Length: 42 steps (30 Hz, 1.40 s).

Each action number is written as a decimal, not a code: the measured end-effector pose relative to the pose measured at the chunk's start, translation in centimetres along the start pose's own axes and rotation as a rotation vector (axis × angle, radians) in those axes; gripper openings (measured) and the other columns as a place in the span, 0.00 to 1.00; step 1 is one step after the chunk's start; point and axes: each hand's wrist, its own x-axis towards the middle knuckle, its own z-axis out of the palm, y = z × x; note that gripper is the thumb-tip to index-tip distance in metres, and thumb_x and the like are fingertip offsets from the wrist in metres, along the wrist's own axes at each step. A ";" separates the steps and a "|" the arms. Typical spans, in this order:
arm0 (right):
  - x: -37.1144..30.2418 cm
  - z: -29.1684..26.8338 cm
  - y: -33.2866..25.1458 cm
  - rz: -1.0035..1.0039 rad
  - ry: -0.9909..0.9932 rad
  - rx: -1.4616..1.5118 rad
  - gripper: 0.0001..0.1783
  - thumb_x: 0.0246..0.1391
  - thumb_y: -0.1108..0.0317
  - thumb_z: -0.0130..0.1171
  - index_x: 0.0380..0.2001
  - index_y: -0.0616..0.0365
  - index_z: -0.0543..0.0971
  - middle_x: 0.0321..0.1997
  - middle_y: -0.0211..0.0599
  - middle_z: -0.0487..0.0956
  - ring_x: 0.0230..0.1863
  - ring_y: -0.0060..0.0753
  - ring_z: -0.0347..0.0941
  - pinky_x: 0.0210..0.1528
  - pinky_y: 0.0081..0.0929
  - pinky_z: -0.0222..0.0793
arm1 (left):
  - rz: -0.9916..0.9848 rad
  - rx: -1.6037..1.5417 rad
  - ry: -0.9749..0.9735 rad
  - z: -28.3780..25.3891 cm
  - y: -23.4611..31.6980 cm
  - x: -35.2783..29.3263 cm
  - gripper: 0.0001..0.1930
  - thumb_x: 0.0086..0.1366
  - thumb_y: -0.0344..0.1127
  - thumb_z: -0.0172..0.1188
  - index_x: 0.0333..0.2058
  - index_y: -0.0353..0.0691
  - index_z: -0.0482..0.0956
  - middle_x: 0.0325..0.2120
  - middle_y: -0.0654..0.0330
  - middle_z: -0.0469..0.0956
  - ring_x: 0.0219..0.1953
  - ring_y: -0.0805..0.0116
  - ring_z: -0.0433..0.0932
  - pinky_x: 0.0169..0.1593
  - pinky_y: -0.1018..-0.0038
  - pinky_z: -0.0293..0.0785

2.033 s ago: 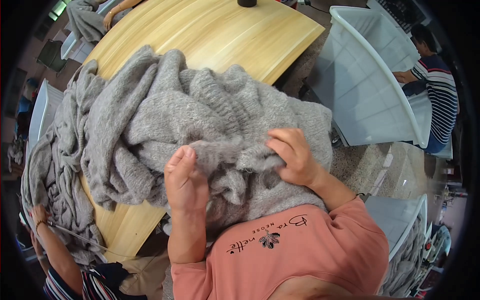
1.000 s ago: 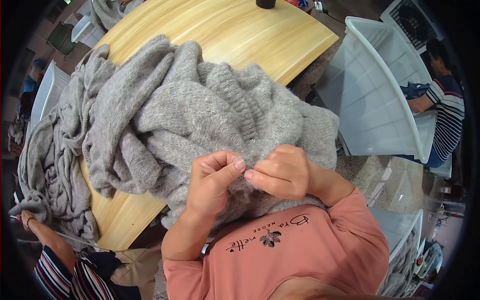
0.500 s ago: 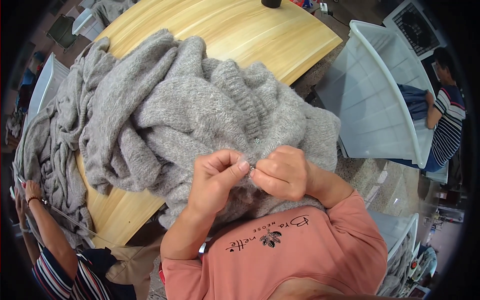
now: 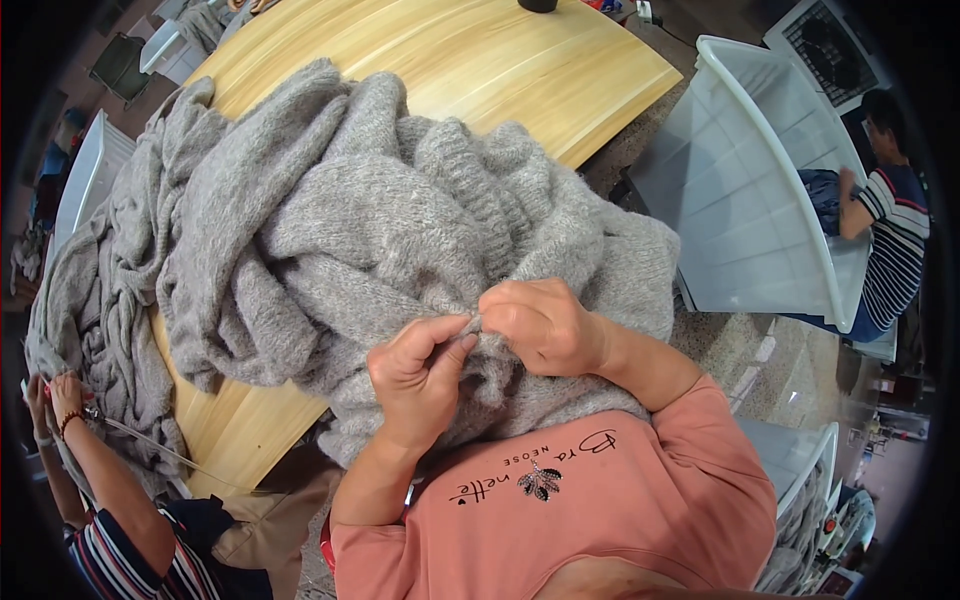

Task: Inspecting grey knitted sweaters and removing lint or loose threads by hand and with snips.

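A large grey knitted sweater (image 4: 370, 220) lies bunched over the table in front of me, its ribbed folds piled up. Close to my chest, my left hand (image 4: 420, 370) pinches a bit of the knit between thumb and forefinger. Right against it, my right hand (image 4: 540, 325) is closed on the same small piece of fabric, the fingertips of both hands nearly meeting. Whatever tiny detail lies between the fingertips is covered by them.
The wooden table (image 4: 560, 70) extends beyond the sweater, with a dark cup (image 4: 538, 5) at its far edge. More grey knitwear (image 4: 115, 300) hangs at left, where a co-worker's hand (image 4: 66, 392) works. A big white bin (image 4: 735, 200) stands right, beside a person in stripes (image 4: 895, 220).
Both my hands have shifted slightly left, the right one also upward. A small sparkly button-like piece seen earlier near my fingers is now hidden. The co-worker at left has moved their hands slightly.
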 end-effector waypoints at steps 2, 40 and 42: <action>-0.2 0.0 0.0 0.026 0.036 0.017 0.14 0.32 0.85 0.52 0.29 0.66 0.71 0.30 0.49 0.75 0.26 0.44 0.74 0.26 0.31 0.73 | 0.070 0.016 0.024 0.1 -0.1 0.0 0.10 0.48 0.18 0.61 0.31 0.34 0.78 0.20 0.60 0.76 0.20 0.78 0.71 0.24 0.83 0.66; -0.1 1.1 -0.7 -0.067 0.231 -0.198 0.12 0.33 0.75 0.57 0.28 0.62 0.73 0.15 0.29 0.64 0.13 0.30 0.63 0.15 0.27 0.57 | 0.866 0.509 0.192 1.8 -0.8 -0.8 0.11 0.46 0.18 0.56 0.32 0.31 0.73 0.23 0.54 0.73 0.22 0.60 0.73 0.22 0.73 0.70; -0.3 0.8 -0.6 -0.097 0.232 -0.171 0.14 0.33 0.75 0.57 0.30 0.63 0.73 0.15 0.29 0.64 0.13 0.30 0.63 0.15 0.26 0.57 | 0.875 0.485 0.194 2.0 -0.9 -0.8 0.11 0.46 0.19 0.56 0.32 0.31 0.73 0.22 0.54 0.73 0.22 0.60 0.73 0.23 0.73 0.70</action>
